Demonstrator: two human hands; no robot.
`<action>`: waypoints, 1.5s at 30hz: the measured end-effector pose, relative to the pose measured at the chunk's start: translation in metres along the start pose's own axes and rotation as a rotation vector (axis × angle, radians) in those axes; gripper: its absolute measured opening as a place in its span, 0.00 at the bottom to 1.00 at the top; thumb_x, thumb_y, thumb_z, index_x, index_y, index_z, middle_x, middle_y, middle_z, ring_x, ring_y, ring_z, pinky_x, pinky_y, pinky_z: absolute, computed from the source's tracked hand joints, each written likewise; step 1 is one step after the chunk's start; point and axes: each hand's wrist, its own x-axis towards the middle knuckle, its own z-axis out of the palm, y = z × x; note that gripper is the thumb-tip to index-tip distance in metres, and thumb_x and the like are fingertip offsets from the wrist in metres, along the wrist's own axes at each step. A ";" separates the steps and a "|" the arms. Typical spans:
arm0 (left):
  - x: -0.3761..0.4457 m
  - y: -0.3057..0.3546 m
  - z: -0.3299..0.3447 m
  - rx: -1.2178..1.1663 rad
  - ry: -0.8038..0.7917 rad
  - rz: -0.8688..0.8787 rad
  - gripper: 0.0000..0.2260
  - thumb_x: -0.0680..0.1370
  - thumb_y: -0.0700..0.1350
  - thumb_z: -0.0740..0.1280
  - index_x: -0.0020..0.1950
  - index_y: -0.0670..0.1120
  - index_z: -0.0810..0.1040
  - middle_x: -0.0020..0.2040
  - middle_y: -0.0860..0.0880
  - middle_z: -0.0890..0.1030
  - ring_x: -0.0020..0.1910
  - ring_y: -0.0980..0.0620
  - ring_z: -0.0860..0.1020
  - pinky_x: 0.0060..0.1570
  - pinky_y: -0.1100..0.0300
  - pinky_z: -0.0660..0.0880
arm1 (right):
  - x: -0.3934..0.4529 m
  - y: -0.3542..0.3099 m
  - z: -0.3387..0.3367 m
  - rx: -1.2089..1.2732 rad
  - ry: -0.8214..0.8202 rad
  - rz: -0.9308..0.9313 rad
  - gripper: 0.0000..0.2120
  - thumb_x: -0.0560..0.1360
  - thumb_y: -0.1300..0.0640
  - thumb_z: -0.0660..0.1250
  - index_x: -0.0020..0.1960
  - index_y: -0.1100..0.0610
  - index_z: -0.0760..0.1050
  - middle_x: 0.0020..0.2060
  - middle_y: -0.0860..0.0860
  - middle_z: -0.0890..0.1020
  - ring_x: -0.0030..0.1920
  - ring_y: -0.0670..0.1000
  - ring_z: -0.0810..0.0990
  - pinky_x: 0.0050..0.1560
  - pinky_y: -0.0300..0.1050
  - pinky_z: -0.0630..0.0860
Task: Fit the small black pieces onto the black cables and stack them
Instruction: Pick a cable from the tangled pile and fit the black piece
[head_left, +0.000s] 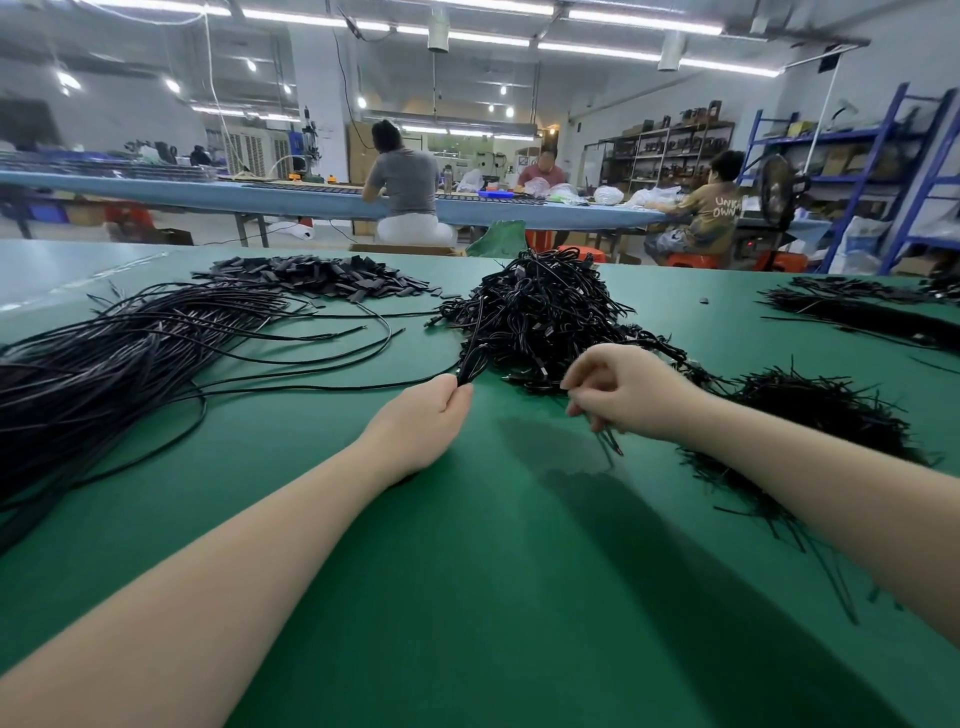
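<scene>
A: What has each grip got?

B: The left hand (423, 415) is curled tight, pinching the ends of a few black cables (470, 358) that rise out of its fingertips toward the tangled heap (540, 317) just beyond it. The right hand (626, 392) is loosely curled around several thin black strands (608, 441) that poke out beneath it; I cannot tell if they are cable ends or small pieces.

A: How will those cables handle?

B: Light and limp, I'd judge, with a smooth jacket that could slide through the fingers. Best taken close to the tip, where the left grip has them now, so the end stays stiff enough to push a piece on.

A: And the small pieces?

B: A flat pile of short black sleeves (322, 275) lies far beyond the left grip, well apart from it. They look tiny and light, easy to scatter.

A: What else is around?

B: Long loose cables (130, 353) fan out to the left of the left grip, and one strand runs right up to it. To the right of the right grip sits a spiky pile of cut strands (826, 410), with another bundle (857, 312) farther off. The green tabletop (467, 571) nearer than both grips carries only the forearms.

A: Anything in the way?

B: The heap itself: pulling one cable free may drag its neighbours along.
</scene>
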 end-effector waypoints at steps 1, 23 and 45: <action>0.001 -0.001 0.000 -0.023 -0.015 -0.003 0.18 0.82 0.54 0.53 0.41 0.42 0.66 0.38 0.43 0.76 0.39 0.44 0.73 0.43 0.50 0.71 | 0.001 -0.006 0.009 0.079 0.022 -0.023 0.05 0.77 0.62 0.65 0.50 0.54 0.76 0.36 0.48 0.85 0.31 0.45 0.81 0.29 0.37 0.75; 0.002 -0.005 0.000 -0.150 -0.020 0.057 0.14 0.82 0.53 0.57 0.45 0.42 0.68 0.39 0.44 0.76 0.36 0.47 0.71 0.45 0.44 0.72 | 0.014 -0.050 0.076 0.258 0.500 -0.397 0.05 0.74 0.64 0.70 0.44 0.55 0.80 0.38 0.43 0.82 0.39 0.40 0.79 0.42 0.31 0.73; -0.020 0.040 0.005 0.439 0.570 0.867 0.10 0.79 0.49 0.61 0.43 0.45 0.75 0.34 0.49 0.75 0.35 0.48 0.71 0.40 0.54 0.65 | 0.004 -0.029 -0.010 0.943 -0.459 0.049 0.11 0.65 0.69 0.67 0.41 0.54 0.79 0.33 0.53 0.80 0.34 0.50 0.81 0.44 0.44 0.79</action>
